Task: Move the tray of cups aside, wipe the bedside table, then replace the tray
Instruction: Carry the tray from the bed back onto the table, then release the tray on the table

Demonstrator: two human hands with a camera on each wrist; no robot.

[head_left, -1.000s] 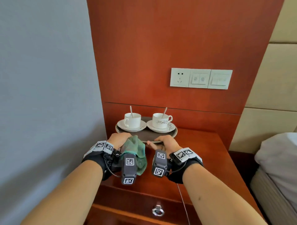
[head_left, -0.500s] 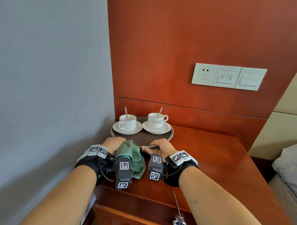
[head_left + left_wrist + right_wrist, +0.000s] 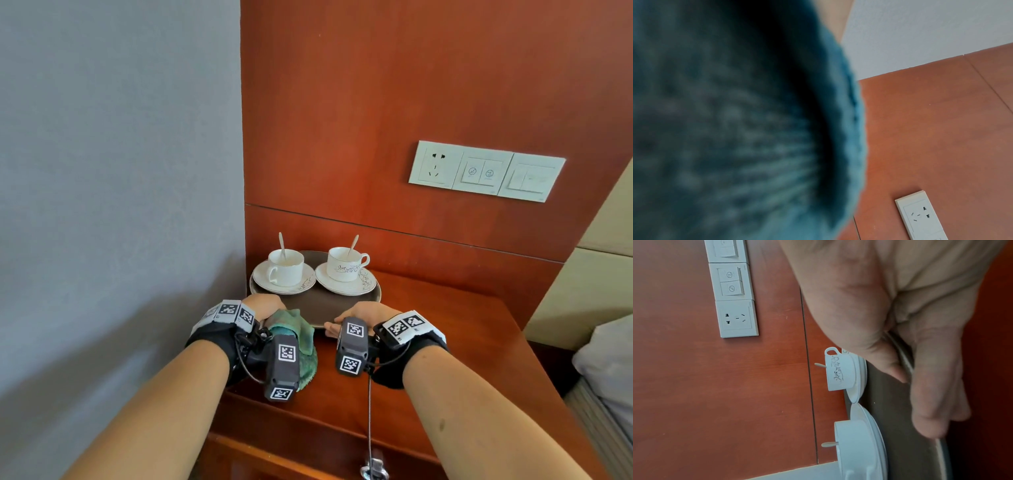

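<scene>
Right hand (image 3: 890, 308): thumb on top, fingers (image 3: 935, 386) curled beneath, pinching the near rim of the round dark-brown tray (image 3: 322, 301). Left hand (image 3: 263, 306) sits at the tray's near-left edge with a crumpled teal-green cloth (image 3: 294, 334) bunched against it; the cloth fills the left wrist view, so whether those fingers grip cannot be told. The tray is at the back-left corner of the reddish wooden bedside table (image 3: 445, 359), carrying two white cups (image 3: 286, 267) on saucers, a spoon in each. White socket-and-switch plate (image 3: 486, 171) on the wood panel behind.
</scene>
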